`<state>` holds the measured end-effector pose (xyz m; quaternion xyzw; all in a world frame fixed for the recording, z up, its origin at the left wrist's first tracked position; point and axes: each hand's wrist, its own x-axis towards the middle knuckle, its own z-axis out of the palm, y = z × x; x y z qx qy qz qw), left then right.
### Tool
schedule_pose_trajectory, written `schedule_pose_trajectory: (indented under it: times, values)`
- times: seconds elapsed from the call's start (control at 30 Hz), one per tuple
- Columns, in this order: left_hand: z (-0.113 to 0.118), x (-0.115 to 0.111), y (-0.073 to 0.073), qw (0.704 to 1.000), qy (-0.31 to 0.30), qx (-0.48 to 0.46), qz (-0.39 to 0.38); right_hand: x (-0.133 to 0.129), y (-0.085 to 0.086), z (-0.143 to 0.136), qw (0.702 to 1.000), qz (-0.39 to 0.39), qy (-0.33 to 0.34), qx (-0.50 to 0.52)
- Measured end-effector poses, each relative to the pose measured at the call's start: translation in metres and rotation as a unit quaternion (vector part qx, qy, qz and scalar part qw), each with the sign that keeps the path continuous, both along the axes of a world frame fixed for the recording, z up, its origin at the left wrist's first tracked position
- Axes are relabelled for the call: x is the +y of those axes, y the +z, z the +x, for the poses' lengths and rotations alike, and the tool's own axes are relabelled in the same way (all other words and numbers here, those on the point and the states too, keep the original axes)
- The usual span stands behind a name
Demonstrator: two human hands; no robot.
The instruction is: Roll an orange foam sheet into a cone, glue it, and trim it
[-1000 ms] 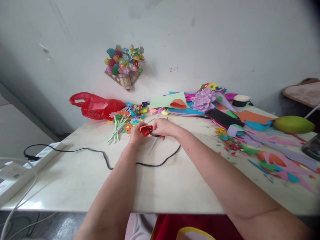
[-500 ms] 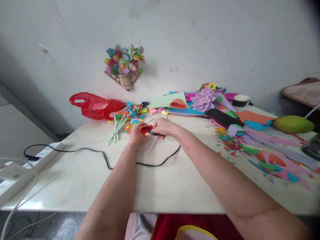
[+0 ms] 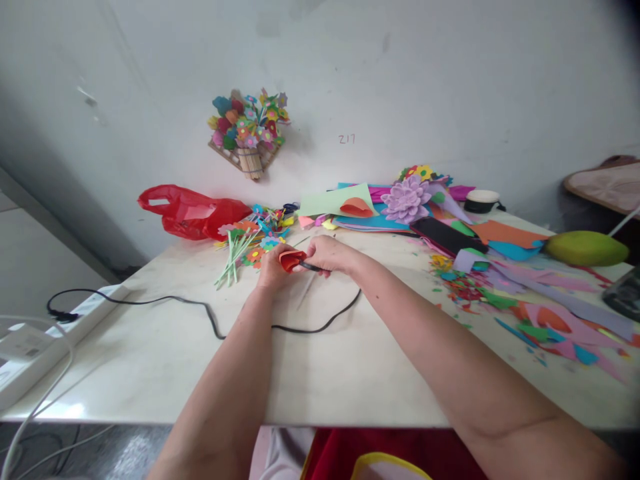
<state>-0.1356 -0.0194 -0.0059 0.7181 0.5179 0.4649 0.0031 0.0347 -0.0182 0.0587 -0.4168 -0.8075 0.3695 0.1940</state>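
Near the middle of the table, my left hand (image 3: 273, 269) is closed on a small curled orange piece (image 3: 290, 261). My right hand (image 3: 325, 255) meets it from the right, its fingers wrapped round a black-handled tool (image 3: 311, 266) that looks like scissors. The tool's tip is hidden at the orange piece. Below the hands a thin pale stick or blade shows faintly. Left of my left hand lie pale green strips (image 3: 233, 261) and cut paper flowers (image 3: 255, 256).
A black cable (image 3: 320, 330) crosses under my left forearm. A red plastic bag (image 3: 193, 215) lies back left. Coloured sheets (image 3: 333, 201), a lilac flower (image 3: 407, 199), a black case (image 3: 447, 237) and many scraps (image 3: 545, 327) spread to the right. A power strip (image 3: 60, 333) lines the left edge.
The orange piece has turned slightly in my left hand, and the black-handled tool has shifted a little. Both arms are almost where they were.
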Motion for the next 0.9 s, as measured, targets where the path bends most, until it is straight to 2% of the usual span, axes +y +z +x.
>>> schedule_pose_trajectory:
  times: [0.2,0.5,0.9]
  values:
    - [0.0012,-0.0001,0.001,1.0,0.002,0.01,0.006,0.0018,-0.0025,-0.0008,0.998,0.028,0.027,-0.041]
    - [0.0004,-0.0005,0.001,1.0,-0.015,0.018,-0.001,0.002,-0.0041,-0.0017,0.998,0.039,0.022,-0.047]
    - [0.0023,-0.0009,0.0012,1.0,0.012,0.014,-0.007,0.0038,-0.0053,-0.002,0.999,0.046,0.002,-0.028]
